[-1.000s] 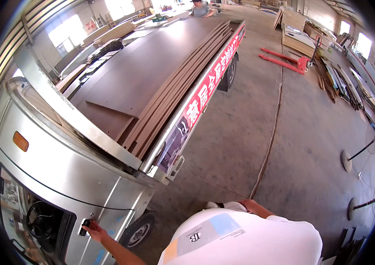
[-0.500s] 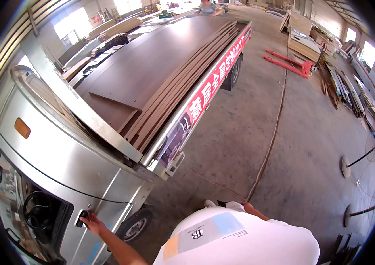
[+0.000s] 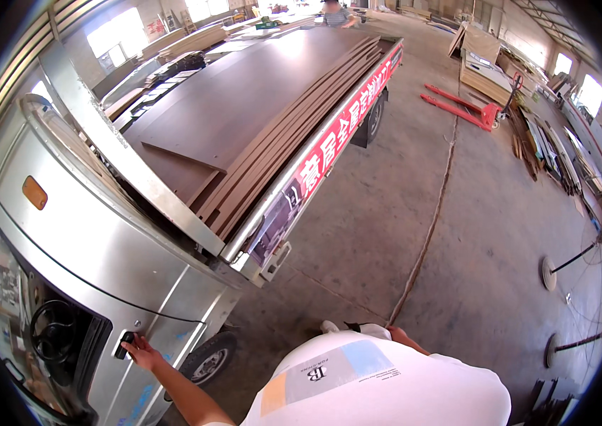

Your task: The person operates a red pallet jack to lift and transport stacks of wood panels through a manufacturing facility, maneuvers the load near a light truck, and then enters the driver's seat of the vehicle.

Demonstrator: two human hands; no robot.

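My left hand [image 3: 143, 351] is at the black door handle [image 3: 125, 343] on the side of a silver truck cab [image 3: 102, 248], its fingers curled onto it. The cab door looks closed, and a steering wheel [image 3: 54, 330] shows through its window. My right hand [image 3: 399, 334] hangs low beside my body. My white shirt covers most of that arm, and the fingers are hidden. Behind the cab, the truck bed carries a stack of large brown boards [image 3: 258, 99].
A red banner [image 3: 343, 124] runs along the bed's side. A red pallet jack [image 3: 468, 110] stands on the concrete floor [image 3: 358, 227]. Sheet offcuts [image 3: 549, 153] lean at the right, near round-based stands [image 3: 549, 273]. A person [image 3: 336, 15] is beyond the truck's far end.
The view has shifted slightly, so the truck sits a little further left and lower. My left hand stays at the door handle, its fingers now further onto it.
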